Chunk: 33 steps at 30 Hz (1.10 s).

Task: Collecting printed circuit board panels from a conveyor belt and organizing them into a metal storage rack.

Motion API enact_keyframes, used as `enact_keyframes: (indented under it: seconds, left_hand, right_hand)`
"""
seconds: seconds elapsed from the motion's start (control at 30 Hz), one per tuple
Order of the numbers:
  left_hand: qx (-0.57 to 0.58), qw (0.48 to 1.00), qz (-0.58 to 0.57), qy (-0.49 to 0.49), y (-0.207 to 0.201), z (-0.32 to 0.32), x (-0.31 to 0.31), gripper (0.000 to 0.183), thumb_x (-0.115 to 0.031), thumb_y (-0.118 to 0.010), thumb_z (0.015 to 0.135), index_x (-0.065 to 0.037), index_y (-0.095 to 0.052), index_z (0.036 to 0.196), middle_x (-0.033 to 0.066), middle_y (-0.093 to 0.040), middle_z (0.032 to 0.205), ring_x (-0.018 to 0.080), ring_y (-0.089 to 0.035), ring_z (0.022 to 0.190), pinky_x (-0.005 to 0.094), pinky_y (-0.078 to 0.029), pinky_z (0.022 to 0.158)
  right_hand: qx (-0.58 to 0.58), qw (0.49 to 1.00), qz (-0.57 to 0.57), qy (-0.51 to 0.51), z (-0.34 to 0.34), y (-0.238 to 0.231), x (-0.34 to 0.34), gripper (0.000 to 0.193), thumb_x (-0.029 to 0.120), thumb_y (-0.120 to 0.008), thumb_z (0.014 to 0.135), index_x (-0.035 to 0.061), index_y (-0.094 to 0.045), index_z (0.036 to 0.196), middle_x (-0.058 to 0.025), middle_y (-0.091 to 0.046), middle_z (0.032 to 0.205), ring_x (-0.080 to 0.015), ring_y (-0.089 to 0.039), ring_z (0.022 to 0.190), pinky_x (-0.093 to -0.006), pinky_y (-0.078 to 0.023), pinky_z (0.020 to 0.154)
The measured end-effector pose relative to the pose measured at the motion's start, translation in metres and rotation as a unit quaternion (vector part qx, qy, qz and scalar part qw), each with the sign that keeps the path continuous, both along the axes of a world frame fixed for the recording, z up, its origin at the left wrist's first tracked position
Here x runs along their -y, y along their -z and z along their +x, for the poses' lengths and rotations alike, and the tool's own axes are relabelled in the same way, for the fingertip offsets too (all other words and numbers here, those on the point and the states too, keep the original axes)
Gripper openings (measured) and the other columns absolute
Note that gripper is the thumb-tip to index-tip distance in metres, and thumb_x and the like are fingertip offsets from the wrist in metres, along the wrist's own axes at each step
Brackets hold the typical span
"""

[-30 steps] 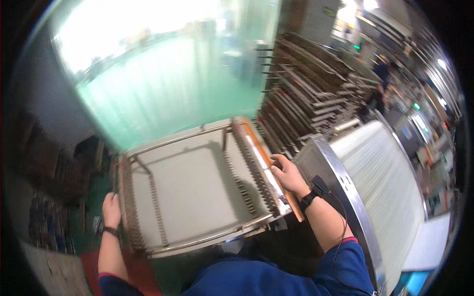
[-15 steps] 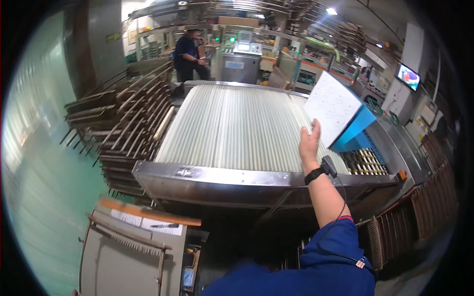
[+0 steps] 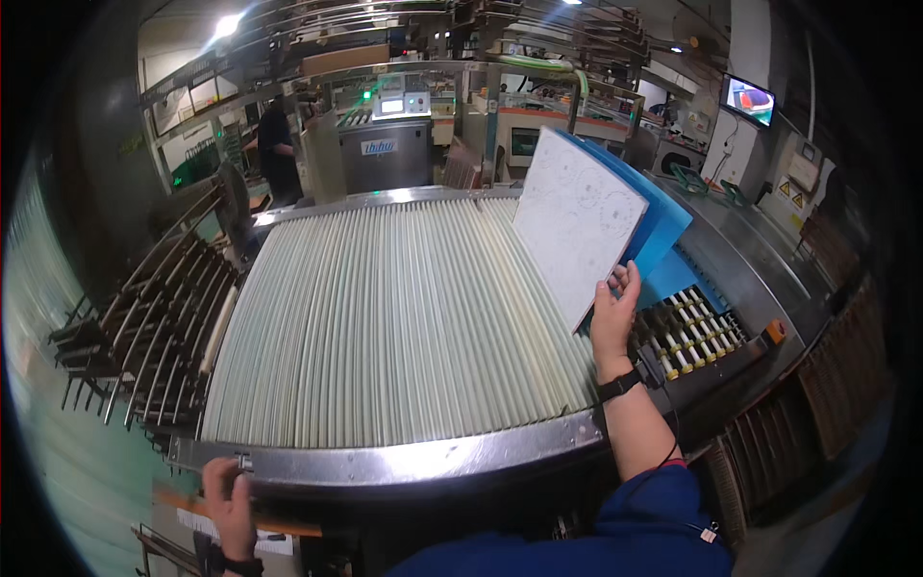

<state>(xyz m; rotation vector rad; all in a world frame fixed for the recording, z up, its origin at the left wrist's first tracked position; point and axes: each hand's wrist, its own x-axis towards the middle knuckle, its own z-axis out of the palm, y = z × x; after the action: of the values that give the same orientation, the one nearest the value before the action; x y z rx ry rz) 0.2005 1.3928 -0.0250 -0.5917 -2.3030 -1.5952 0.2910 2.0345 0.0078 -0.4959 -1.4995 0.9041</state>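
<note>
Loosely spread right hand (image 3: 611, 317) is sitting at a white panel (image 3: 577, 219), probably best edge-gripped; lower left, a half-curled left hand (image 3: 231, 507) is hanging empty.

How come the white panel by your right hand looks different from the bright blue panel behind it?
The white panel is pale, while the blue panel is bright blue. The white panel has faint round markings and lines; the blue panel's visible part looks plain. Most of the white panel's face shows, but the blue panel is partly hidden behind it. Both stand at a slant.
</note>
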Motion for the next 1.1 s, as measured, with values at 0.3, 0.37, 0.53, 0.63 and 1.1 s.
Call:
enact_keyframes:
  seconds: [0.3, 0.37, 0.53, 0.63, 1.1]
  left_hand:
    - [0.121, 0.983, 0.012, 0.14, 0.013, -0.089, -0.176, 0.025, -0.011, -0.064, 0.095, -0.001, -0.061, 0.118, 0.0061, -0.062, 0.108, 0.0161, -0.06, 0.098, 0.0317, -0.049, 0.091]
    - [0.12, 0.982, -0.074, 0.13, 0.02, -0.091, -0.181, 0.027, -0.011, -0.064, 0.095, -0.001, -0.06, 0.12, 0.0065, -0.064, 0.105, 0.0165, -0.061, 0.096, 0.0324, -0.05, 0.09]
    - [0.19, 0.967, 0.076, 0.149, 0.023, -0.091, -0.175, 0.026, -0.01, -0.063, 0.095, -0.002, -0.06, 0.12, 0.0063, -0.063, 0.109, 0.0168, -0.061, 0.1, 0.0331, -0.049, 0.094]
    - [0.224, 0.955, 0.12, 0.152, 0.022, -0.092, -0.175, 0.027, -0.01, -0.063, 0.095, -0.003, -0.06, 0.121, 0.0062, -0.063, 0.112, 0.0175, -0.061, 0.103, 0.0333, -0.048, 0.096]
    - [0.089, 0.987, -0.016, 0.135, 0.008, -0.077, -0.182, 0.028, -0.011, -0.067, 0.09, 0.0, -0.064, 0.115, 0.0131, -0.063, 0.112, 0.0256, -0.065, 0.101, 0.0366, -0.052, 0.089]
  right_hand:
    - [0.243, 0.969, -0.033, -0.021, -0.034, 0.003, -0.019, 0.032, 0.02, -0.058, 0.101, -0.0071, -0.062, 0.117, -0.0229, -0.068, 0.101, -0.0312, -0.066, 0.099, -0.0387, -0.049, 0.091]
    - [0.166, 0.985, 0.04, -0.006, -0.027, -0.01, -0.012, 0.031, 0.02, -0.059, 0.101, -0.007, -0.062, 0.116, -0.024, -0.067, 0.101, -0.0324, -0.065, 0.096, -0.0384, -0.049, 0.09]
    - [0.126, 0.989, 0.04, -0.059, 0.017, -0.054, 0.005, 0.025, 0.016, -0.059, 0.103, -0.003, -0.065, 0.118, -0.0151, -0.07, 0.106, -0.0213, -0.065, 0.097, -0.0339, -0.049, 0.088]
    - [-0.07, 0.968, -0.028, -0.238, 0.025, -0.067, 0.019, 0.027, 0.016, -0.057, 0.104, -0.0006, -0.063, 0.125, -0.007, -0.068, 0.118, -0.0155, -0.062, 0.106, -0.0311, -0.048, 0.093]
    - [0.029, 0.938, 0.275, -0.208, -0.011, -0.08, 0.081, 0.017, -0.001, -0.064, 0.093, -0.0028, -0.067, 0.109, -0.0127, -0.071, 0.097, -0.0244, -0.068, 0.085, -0.0341, -0.054, 0.076]
